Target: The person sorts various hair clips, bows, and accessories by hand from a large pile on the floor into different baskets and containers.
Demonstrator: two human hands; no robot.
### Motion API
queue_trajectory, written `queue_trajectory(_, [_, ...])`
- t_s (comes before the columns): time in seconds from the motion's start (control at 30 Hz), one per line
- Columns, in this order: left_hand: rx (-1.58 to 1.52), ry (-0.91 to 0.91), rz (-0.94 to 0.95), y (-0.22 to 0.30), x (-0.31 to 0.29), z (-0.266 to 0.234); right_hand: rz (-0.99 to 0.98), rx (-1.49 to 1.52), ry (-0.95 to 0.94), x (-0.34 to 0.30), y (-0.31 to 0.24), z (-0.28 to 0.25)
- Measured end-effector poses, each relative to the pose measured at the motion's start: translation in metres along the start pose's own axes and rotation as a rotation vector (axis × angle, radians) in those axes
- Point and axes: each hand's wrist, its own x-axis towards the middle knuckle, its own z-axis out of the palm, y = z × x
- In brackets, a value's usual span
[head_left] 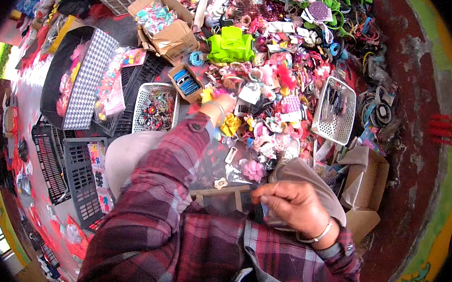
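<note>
My left hand [219, 107] reaches forward into a heap of hair accessories [273, 91]. Its fingertips are partly lost among the small pieces, near a yellow bow [231, 125], so its grip is unclear. Close to my body, my right hand [294, 203] hovers with thumb and fingers pinched together; anything between them is too small to make out. Below the heap lie a pink flower-like piece [253, 169] and a small light tag-like piece [220, 183]. Just left of my left hand, a small cardboard box [182, 71] holds blue items.
White perforated baskets stand left [140, 125] and right [352, 95] of the heap. A bright green plastic container [231, 45] sits behind. Left are a houndstooth-patterned box [83, 77] and a dark crate [75, 189]. An opened carton [375, 181] stands at right.
</note>
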Motion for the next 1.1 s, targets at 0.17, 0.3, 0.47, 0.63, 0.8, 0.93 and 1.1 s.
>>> queue_trajectory(0.17, [0.570, 0.189, 0.373, -0.082, 0.076, 0.019, 0.251, 0.138, 0.146, 0.031, 0.025, -0.014])
queue_trajectory(0.3, [0.511, 0.332, 0.272, -0.048, 0.046, 0.058, 0.094, 0.106, 0.132, 0.027, 0.033, -0.023])
queue_trajectory(0.47, [0.382, 0.474, 0.217, -0.027, 0.039, 0.060, 0.209, 0.162, 0.027, 0.033, 0.022, -0.030])
queue_trajectory(0.63, [0.456, 0.555, 0.249, -0.021, 0.040, 0.074, 0.225, 0.189, 0.046, 0.030, 0.016, -0.033])
queue_trajectory(0.8, [0.484, 0.496, 0.433, -0.033, 0.048, 0.062, 0.065, 0.114, 0.046, 0.028, 0.025, -0.029])
queue_trajectory(0.93, [0.113, 0.433, 0.460, -0.002, 0.013, 0.066, 0.098, 0.173, 0.076, 0.025, 0.025, -0.031])
queue_trajectory(1.1, [-0.479, 0.048, 0.439, 0.045, -0.025, 0.041, 0.117, 0.139, 0.089, 0.021, 0.025, -0.028])
